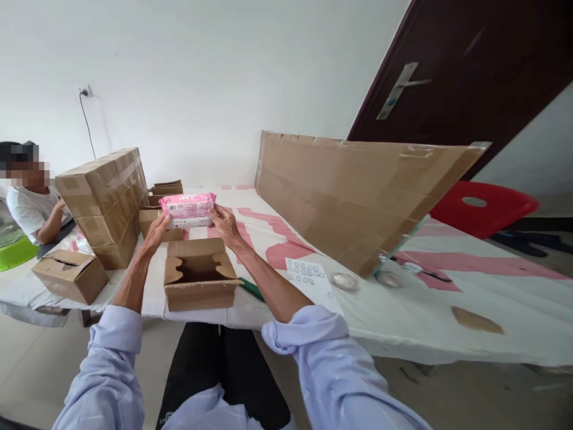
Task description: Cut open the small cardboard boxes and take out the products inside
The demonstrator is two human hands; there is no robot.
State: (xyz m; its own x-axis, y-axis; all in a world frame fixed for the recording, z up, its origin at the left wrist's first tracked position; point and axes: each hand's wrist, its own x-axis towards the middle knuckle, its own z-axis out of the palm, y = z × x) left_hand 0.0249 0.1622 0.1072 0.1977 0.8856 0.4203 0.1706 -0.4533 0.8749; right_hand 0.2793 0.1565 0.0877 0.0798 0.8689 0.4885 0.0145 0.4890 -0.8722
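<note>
Sleeves of pale blue, rolled at the forearm, fill the bottom of the view, with dark trousers between them. Beyond the knees, at the near edge of the table point(492, 310) with its white and pink cover, sits a small open carton point(200, 276): its flaps are folded outward and the inside that shows is dark, with nothing visible in it. A green pen-like object point(251, 289) lies just beside its right flap, and a white printed sheet point(311, 276) lies a little further right, under the right forearm.

Above and just behind the open carton, both hands hold a pink packet point(188, 209) in the air, long side level. The left hand point(156, 233) grips its left end with fingers curled round it; the right hand point(225, 223) grips the right end the same way, thumb on the near face. The packet touches neither the carton nor the table.

To the left, a closed small carton point(70, 275) rests near the table corner. Behind it stands a stack of large taped boxes point(107, 200), shut, contents hidden. Between that stack and the packet, more small cartons point(156, 200) stand open-topped; what they hold cannot be told.

To the right, a long flattened cardboard sheet point(358, 197) stands tilted across the table, with two small round glassy items point(344, 280) at its foot. A red plastic stool point(486, 206) shows behind it, and a dark door point(470, 71) beyond. At far left another person point(33, 209) in a white shirt sits by the table, next to a green basin point(15, 254).
</note>
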